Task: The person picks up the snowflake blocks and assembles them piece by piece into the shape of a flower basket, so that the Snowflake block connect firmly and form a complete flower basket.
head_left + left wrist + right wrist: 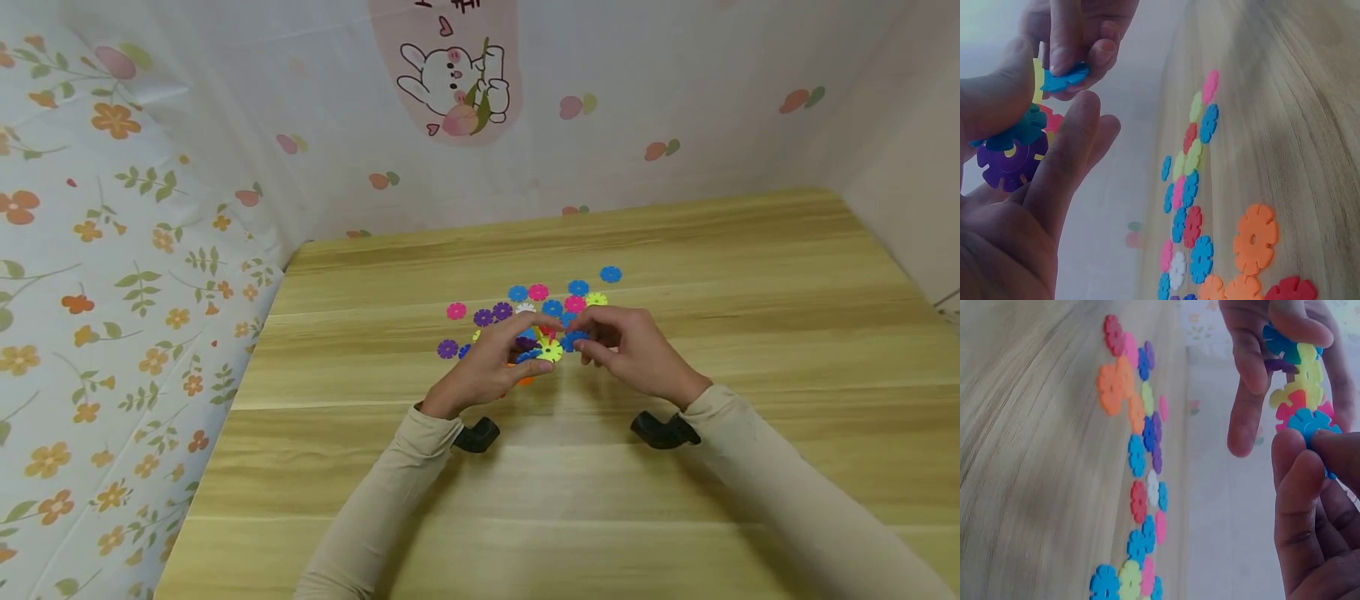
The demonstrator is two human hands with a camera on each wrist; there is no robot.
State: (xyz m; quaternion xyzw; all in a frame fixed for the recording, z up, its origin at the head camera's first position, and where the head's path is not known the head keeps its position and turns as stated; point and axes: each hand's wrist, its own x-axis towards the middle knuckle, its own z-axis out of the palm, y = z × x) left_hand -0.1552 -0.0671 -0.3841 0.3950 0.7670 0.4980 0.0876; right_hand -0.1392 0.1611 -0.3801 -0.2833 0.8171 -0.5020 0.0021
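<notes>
The left hand [491, 360] grips joined, notched plastic flower discs [1310, 381], the right hand [633, 346] pinches a blue flower disc [1311, 425] beside them, and wood-grained tabletop [562, 500] lies beneath both.

Dark characters [467, 6], cropped at the top of the head view, stand above a cartoon rabbit [453, 79] on a white printed cloth [637, 75]. Only their lower strokes show, too little to read. The lettering shares the rabbit's pink panel [386, 42]. No text is legible in any view.
</notes>
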